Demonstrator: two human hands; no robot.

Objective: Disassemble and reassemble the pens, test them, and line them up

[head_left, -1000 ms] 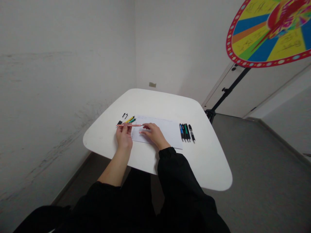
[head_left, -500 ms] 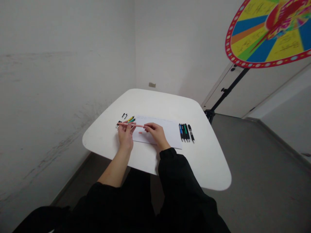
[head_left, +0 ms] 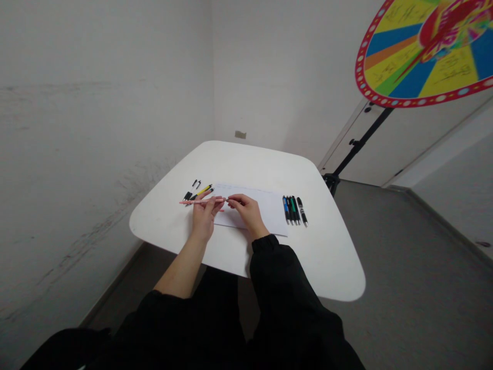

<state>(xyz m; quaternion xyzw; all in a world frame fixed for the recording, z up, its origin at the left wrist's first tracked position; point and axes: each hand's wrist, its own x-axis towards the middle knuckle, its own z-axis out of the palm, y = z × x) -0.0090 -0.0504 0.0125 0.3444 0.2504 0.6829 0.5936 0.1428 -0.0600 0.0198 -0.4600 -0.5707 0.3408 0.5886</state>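
My left hand [head_left: 202,222] is closed around a slim pink pen [head_left: 188,202], held nearly level above the table, its left end sticking out past the fingers. At the pen's right end, the thumb and fingertips of my right hand [head_left: 249,214] are pinched together. A tiny dark bit shows at those fingertips, too small to name. Beneath both hands lies a white sheet of paper [head_left: 269,210]. A short pink piece [head_left: 222,210] rests on it, partly hidden by my left hand. Just beyond that hand are a yellow pen [head_left: 204,191] and some dark pen parts [head_left: 187,196].
Several dark pens [head_left: 293,210] stand in a row right of the paper, with a black and silver pen [head_left: 302,211] beside them. Small black pieces [head_left: 196,183] lie at the back left of the white table [head_left: 250,159]. A colourful prize wheel [head_left: 408,61] rises at the right.
The pink pen has shifted left and a little lower in my left hand. Its right end has drawn away from my right fingers, leaving a small gap. More of the yellow pen shows.
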